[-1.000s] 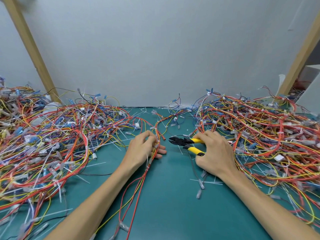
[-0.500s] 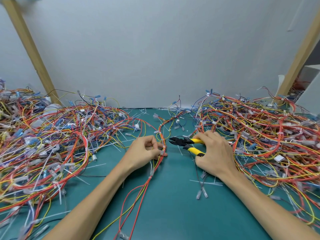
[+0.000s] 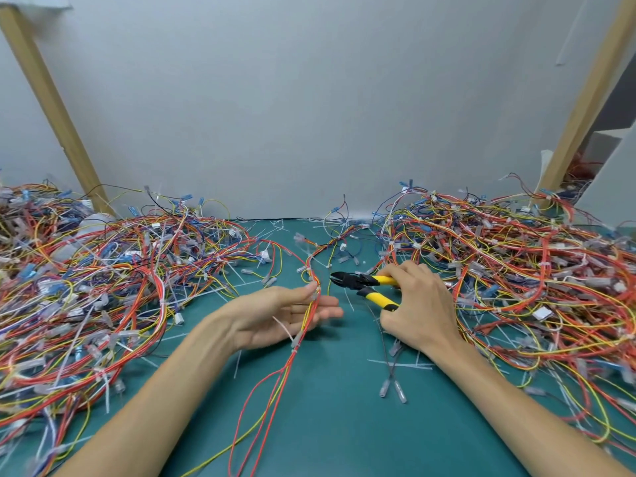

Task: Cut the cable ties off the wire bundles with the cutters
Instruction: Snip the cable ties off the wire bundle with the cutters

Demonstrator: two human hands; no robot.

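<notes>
1. The left hand (image 3: 275,318) has been turned palm up. Half a second ago its fingers were curled round the bundle (image 3: 309,315); now they are held straight and loose.
2. The bundle is laid across those straight fingers. It is touched by the thumb tip, but it is not gripped.
3. The cutters (image 3: 361,284) have been kept where they were. The yellow handles are gripped by the curled fingers of the right hand (image 3: 416,311).
4. The black tip is pointed left, just beside the bundle. No wire is touched by it. Whether the jaws are open or closed cannot be told.
5. One white tie (image 3: 295,340) is seen on the bundle, just below the left palm. It has not been cut yet.
6. It is guessed that the bundle is being turned over so the next tie can be found. That tie would then have to be brought to the cutter tip.
7. No box, bin or tray is seen. Nothing is held in a container.
8. The wires are heaped right on the green mat (image 3: 344,425): one pile (image 3: 103,287) at the left, another pile (image 3: 516,270) at the right.
9. Small white tie bits (image 3: 399,364) are scattered on the mat between the arms.
</notes>
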